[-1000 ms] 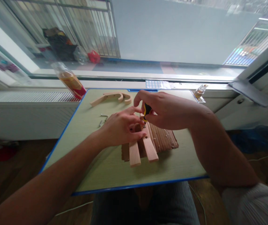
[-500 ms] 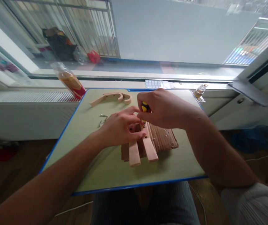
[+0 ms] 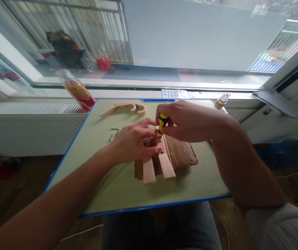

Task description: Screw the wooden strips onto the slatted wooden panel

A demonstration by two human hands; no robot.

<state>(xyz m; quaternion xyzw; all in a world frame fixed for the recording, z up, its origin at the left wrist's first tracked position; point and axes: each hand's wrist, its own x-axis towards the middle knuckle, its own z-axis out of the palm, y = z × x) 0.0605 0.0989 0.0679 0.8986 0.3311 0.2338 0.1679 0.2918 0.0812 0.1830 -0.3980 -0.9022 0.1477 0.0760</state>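
Beyond my left hand [image 3: 133,144], pressed open on 2 wooden slats [image 3: 149,172], lie a hex key [image 3: 115,129] and curved wooden pieces [image 3: 123,108]; my right hand [image 3: 188,121] grips a yellow screwdriver [image 3: 162,121].

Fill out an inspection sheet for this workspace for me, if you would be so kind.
Surface: table with a pale green top and blue edge, set against the sill.
Job's things: two wooden slats lying on a brown ribbed panel; yellow-and-black screwdriver standing at their far end.
Clutter: curved wooden pieces and small metal hardware on the far left of the table; a bottle by the far left corner and a small bottle by the far right corner.
Grippers: left hand rests on the slats; right hand grips the screwdriver.
Cables: white cord on the floor, right.
Surroundings: window, radiator.
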